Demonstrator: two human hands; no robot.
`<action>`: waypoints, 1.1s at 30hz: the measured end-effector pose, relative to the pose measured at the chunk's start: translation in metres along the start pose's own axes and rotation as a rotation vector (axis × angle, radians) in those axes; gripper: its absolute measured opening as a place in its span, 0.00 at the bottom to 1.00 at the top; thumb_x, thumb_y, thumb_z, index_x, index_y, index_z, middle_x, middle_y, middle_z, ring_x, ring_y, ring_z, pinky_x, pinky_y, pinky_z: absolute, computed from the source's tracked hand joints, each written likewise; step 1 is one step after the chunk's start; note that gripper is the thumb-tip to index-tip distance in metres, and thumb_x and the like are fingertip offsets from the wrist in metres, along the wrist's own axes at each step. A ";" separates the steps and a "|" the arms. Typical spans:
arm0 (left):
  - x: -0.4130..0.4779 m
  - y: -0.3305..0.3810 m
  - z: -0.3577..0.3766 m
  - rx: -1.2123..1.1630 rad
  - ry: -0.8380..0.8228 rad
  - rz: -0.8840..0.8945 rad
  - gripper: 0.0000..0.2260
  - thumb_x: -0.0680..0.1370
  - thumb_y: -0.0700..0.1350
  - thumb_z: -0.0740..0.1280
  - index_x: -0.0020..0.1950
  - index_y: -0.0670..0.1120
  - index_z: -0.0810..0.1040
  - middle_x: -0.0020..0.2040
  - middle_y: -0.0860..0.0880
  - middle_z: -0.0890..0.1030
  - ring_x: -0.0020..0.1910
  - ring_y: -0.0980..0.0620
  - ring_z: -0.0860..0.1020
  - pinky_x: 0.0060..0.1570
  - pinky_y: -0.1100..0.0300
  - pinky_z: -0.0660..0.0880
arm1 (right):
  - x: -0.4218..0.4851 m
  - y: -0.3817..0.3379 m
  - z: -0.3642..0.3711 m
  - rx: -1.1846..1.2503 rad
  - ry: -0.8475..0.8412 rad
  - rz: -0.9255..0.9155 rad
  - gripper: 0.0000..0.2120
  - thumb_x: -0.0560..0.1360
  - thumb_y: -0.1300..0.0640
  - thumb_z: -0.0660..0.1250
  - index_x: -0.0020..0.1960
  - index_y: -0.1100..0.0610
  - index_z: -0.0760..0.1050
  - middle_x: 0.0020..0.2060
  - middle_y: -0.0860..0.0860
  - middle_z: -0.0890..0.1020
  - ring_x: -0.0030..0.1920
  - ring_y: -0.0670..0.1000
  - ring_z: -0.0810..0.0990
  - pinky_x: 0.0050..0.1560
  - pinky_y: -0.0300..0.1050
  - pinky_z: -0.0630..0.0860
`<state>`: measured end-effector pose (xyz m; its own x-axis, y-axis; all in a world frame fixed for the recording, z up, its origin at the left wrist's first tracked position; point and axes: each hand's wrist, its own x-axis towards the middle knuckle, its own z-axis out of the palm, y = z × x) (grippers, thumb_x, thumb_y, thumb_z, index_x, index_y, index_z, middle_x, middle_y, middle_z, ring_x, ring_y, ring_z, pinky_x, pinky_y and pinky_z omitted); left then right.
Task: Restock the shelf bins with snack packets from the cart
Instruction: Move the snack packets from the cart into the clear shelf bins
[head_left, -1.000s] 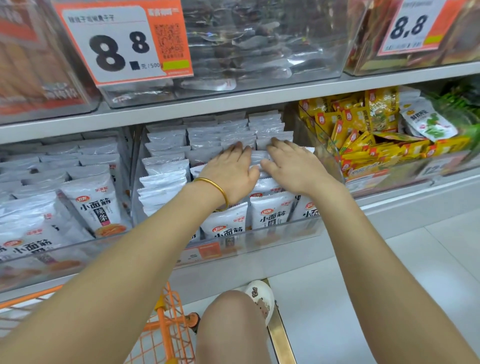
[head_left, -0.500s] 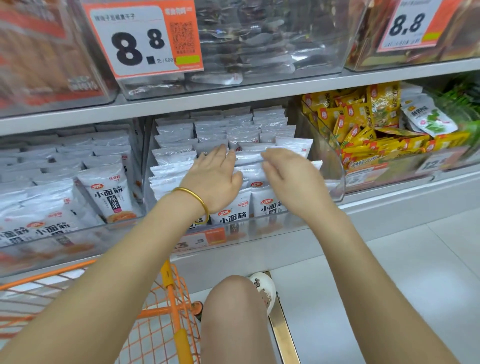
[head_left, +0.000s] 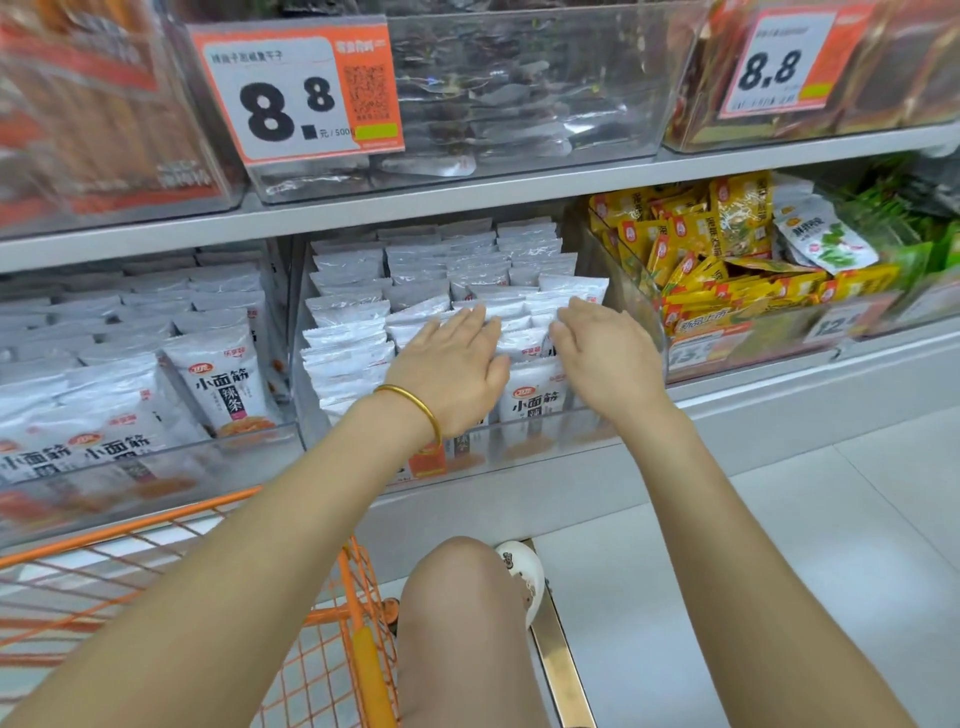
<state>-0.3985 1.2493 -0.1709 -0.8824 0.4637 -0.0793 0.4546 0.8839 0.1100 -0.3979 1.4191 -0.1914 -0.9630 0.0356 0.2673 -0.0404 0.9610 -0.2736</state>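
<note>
Head view: left hand (head_left: 451, 371) parted from right hand (head_left: 609, 358).

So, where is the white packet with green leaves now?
Head view, upper right: the white packet lies on the yellow packets, in the bin beside the right hand.

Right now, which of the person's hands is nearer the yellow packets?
Right. The right hand sits just left of the yellow packets; the left hand lies farther left, beyond it.

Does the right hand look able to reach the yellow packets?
Probably yes: the right hand holds nothing, and the yellow packets lie uncovered; only a clear bin wall stands between.
</note>
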 end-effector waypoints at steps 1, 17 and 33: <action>0.001 -0.001 -0.001 -0.006 -0.007 -0.005 0.23 0.82 0.51 0.45 0.77 0.46 0.49 0.78 0.47 0.47 0.76 0.52 0.46 0.74 0.56 0.41 | 0.001 0.003 0.001 -0.002 0.001 0.021 0.17 0.81 0.53 0.50 0.49 0.61 0.75 0.50 0.55 0.79 0.56 0.59 0.75 0.58 0.52 0.67; 0.081 0.024 -0.013 -0.005 0.080 0.009 0.16 0.79 0.45 0.53 0.60 0.44 0.76 0.63 0.47 0.70 0.63 0.46 0.64 0.61 0.50 0.59 | 0.101 0.012 -0.009 -0.105 -0.113 0.213 0.11 0.75 0.64 0.65 0.56 0.58 0.78 0.55 0.57 0.79 0.55 0.59 0.78 0.43 0.47 0.71; 0.097 0.027 -0.011 -0.110 -0.009 0.058 0.18 0.78 0.42 0.53 0.66 0.47 0.72 0.71 0.50 0.63 0.68 0.48 0.60 0.65 0.49 0.56 | 0.115 0.018 -0.005 0.031 -0.129 0.029 0.09 0.74 0.61 0.66 0.53 0.58 0.82 0.51 0.56 0.82 0.52 0.57 0.79 0.54 0.48 0.77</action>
<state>-0.4731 1.3173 -0.1648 -0.8539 0.5145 -0.0788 0.4879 0.8440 0.2227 -0.5075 1.4420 -0.1607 -0.9901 0.0262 0.1382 -0.0179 0.9512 -0.3081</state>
